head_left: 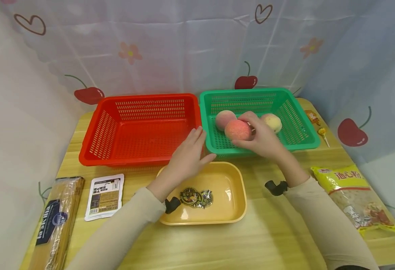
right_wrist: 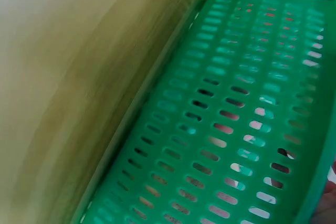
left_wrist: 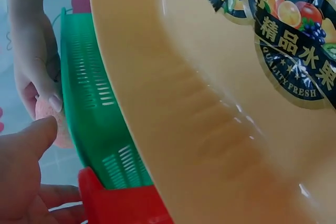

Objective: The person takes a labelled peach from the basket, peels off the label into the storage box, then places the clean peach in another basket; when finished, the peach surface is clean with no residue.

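1. The right hand [head_left: 263, 140] grips a pink peach [head_left: 238, 129], fingers curled round it, above the front of the green basket [head_left: 305, 140]. Two more peaches [head_left: 225, 118] lie inside, one behind the held fruit and one paler to its right.
2. The left hand [head_left: 187, 155] is empty, fingers straight and relaxed, hovering at the seam between the red basket [head_left: 92, 150] and the green one.
3. Risk: the peach sits low by the green basket's front wall; I judge that a flat sideways move could knock it against the rim and out of the fingers. How firmly the fingers wrap its far side the head view does not show.
4. Risk: the left hand lies close beside the peach; the hands could bump.
5. Edges: the two baskets touch, and the yellow tray [head_left: 236, 213], with a sticker [head_left: 192, 197] in it, lies just in front of both.
6. Open room: the red basket's floor and the tray's right half; the table [head_left: 251, 243] near the person is bare wood.
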